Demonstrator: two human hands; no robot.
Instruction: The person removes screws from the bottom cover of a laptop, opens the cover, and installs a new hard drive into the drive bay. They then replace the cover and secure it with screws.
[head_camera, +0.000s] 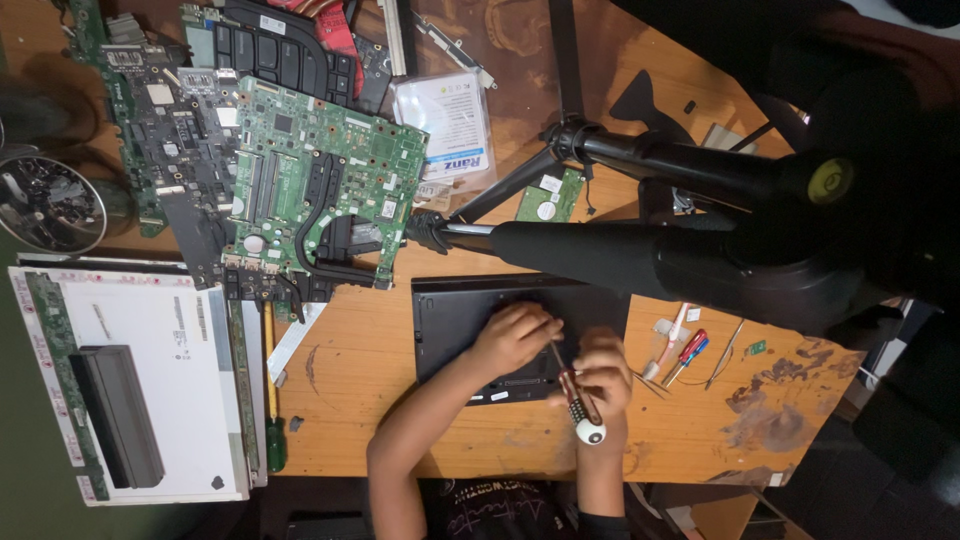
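Work in hand: a person bends over a black laptop base lying flat on the wooden bench, driving a screwdriver into it.
Left hand: rests on the laptop base near its middle, fingers curled down at the screwdriver's tip; whether they pinch a screw or only steady the tip I cannot tell.
Right hand: fingers wrapped tight round the screwdriver shaft, just off the base's right edge; the white-capped handle end points back towards the person.
Screwdriver: tilted, tip between the two hands on the base's surface.
Laptop base: near the bench's front edge, partly under a black tripod whose legs cross above it.
Done, by the look of it: much is already apart. A green board and a darker board lie at the back left, with a screen panel face down at the left.
Left, as I judge: the base looks still closed up, so screw work on it seems at an early or middle stage.
Nearby: a red-handled small screwdriver to the right of the hands, a green-handled one beside the screen panel.
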